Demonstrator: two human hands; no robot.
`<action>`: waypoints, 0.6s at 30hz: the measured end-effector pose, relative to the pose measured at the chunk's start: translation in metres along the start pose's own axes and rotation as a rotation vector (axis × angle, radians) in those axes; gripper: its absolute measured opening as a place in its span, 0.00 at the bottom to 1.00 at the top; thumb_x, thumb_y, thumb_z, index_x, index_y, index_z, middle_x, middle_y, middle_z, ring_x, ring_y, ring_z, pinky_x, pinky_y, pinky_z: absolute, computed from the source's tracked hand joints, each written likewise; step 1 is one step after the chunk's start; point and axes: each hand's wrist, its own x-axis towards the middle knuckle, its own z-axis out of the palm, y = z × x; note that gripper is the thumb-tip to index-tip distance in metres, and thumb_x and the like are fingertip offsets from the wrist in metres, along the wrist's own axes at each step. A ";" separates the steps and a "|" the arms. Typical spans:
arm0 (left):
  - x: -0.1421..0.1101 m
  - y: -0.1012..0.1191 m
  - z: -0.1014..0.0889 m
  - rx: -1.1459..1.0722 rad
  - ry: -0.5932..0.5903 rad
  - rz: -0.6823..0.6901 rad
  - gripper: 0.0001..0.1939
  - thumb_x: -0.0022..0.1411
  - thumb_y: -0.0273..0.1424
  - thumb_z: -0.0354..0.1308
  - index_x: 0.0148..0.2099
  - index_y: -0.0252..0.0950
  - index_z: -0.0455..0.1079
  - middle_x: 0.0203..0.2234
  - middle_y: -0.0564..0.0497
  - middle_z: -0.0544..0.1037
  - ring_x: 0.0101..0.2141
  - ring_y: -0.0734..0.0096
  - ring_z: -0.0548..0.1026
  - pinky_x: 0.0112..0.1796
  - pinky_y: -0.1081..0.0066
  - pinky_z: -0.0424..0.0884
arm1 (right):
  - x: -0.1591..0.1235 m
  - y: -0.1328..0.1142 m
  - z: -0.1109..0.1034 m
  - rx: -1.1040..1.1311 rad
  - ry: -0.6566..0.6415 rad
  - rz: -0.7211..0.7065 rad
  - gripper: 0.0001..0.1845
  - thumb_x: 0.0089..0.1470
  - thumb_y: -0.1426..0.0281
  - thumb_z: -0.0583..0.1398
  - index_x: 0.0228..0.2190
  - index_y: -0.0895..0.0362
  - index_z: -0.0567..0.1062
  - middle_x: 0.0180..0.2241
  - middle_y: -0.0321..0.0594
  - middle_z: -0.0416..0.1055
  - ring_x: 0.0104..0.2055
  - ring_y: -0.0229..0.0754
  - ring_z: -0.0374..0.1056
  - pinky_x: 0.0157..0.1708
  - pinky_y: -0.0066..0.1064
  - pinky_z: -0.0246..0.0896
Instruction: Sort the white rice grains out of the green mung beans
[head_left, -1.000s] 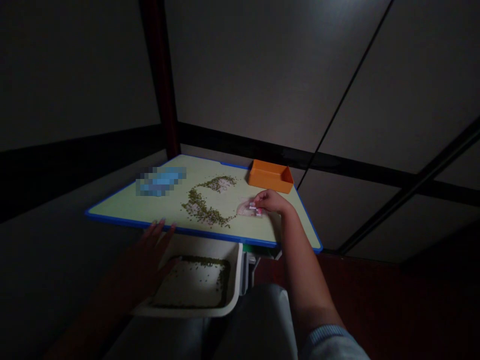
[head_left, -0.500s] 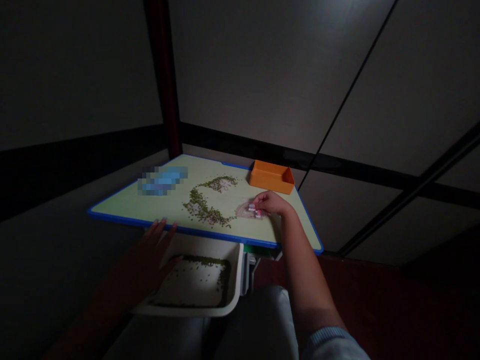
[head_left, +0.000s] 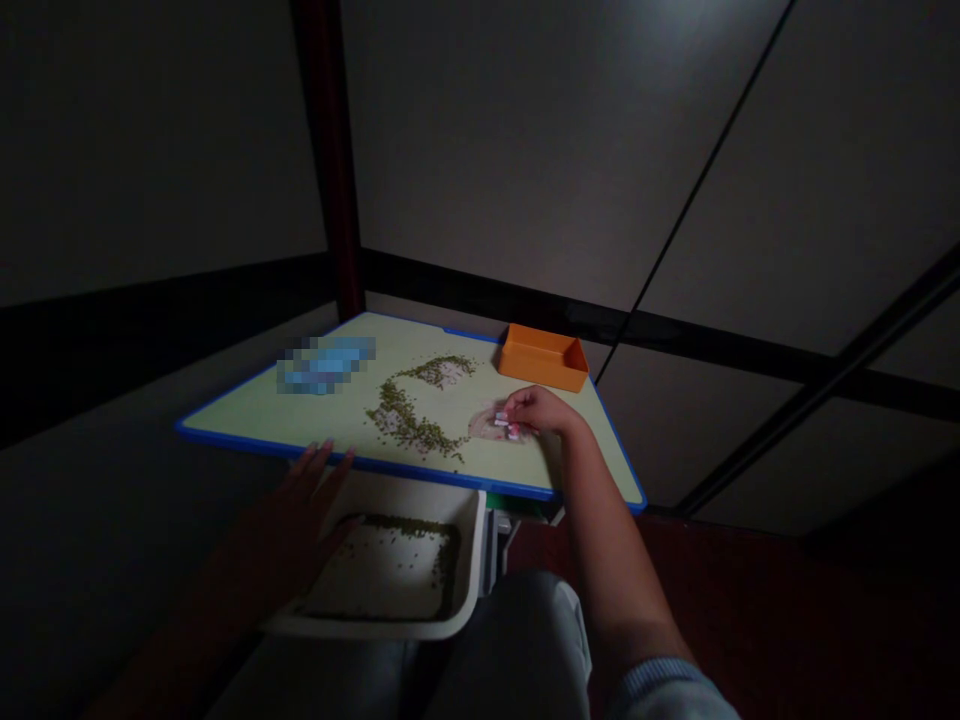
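Observation:
My right hand (head_left: 536, 408) is over the right half of the pale green board (head_left: 375, 340), its fingertips pinched together. They close on a small white-and-pink piece (head_left: 501, 418), too small to name surely. Under and around it lies a pinkish, semicircular patch (head_left: 481, 425), which my fingers partly cover. Left of that, small green grains (head_left: 409, 420) form a curved band with pale patches among them. My left hand (head_left: 300, 510) is in shadow, its fingers spread at the board's near edge and over the side of a white tub (head_left: 471, 560).
An orange open box (head_left: 544, 360) stands at the board's far right corner. A blurred blue shape (head_left: 330, 365) lies at the left. More green grains line the tub's inside below the near edge. Dark wall panels (head_left: 487, 150) rise behind the board.
My right hand and the small piece have shifted very slightly left over the pinkish patch. My left hand stays nearly where it was. The grains look unchanged.

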 end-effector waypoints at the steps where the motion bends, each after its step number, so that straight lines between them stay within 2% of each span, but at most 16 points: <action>1: -0.001 -0.001 0.001 0.000 0.007 0.002 0.36 0.57 0.48 0.45 0.63 0.35 0.50 0.63 0.36 0.54 0.63 0.53 0.51 0.54 0.55 0.63 | 0.000 0.000 0.000 -0.001 -0.017 0.008 0.11 0.41 0.66 0.63 0.25 0.62 0.72 0.15 0.32 0.70 0.12 0.28 0.54 0.10 0.20 0.44; 8: -0.003 -0.002 0.010 -0.017 -0.003 -0.017 0.36 0.57 0.48 0.45 0.63 0.35 0.50 0.64 0.36 0.52 0.63 0.53 0.49 0.55 0.54 0.61 | -0.003 -0.003 0.001 0.028 -0.098 0.017 0.14 0.39 0.63 0.65 0.25 0.63 0.74 0.15 0.32 0.70 0.12 0.26 0.52 0.11 0.20 0.42; 12: -0.002 0.000 0.007 -0.012 -0.006 -0.012 0.36 0.58 0.48 0.44 0.63 0.34 0.50 0.63 0.34 0.52 0.63 0.51 0.49 0.55 0.53 0.61 | -0.003 -0.004 0.001 0.050 -0.055 0.007 0.15 0.38 0.63 0.65 0.25 0.62 0.73 0.14 0.31 0.68 0.12 0.26 0.52 0.11 0.20 0.43; 18: -0.001 0.001 0.002 -0.025 -0.025 -0.018 0.36 0.57 0.48 0.45 0.63 0.34 0.50 0.63 0.35 0.52 0.63 0.52 0.49 0.55 0.54 0.62 | -0.001 -0.004 0.002 0.023 -0.105 0.011 0.13 0.39 0.64 0.64 0.25 0.62 0.73 0.15 0.32 0.69 0.12 0.27 0.54 0.11 0.20 0.45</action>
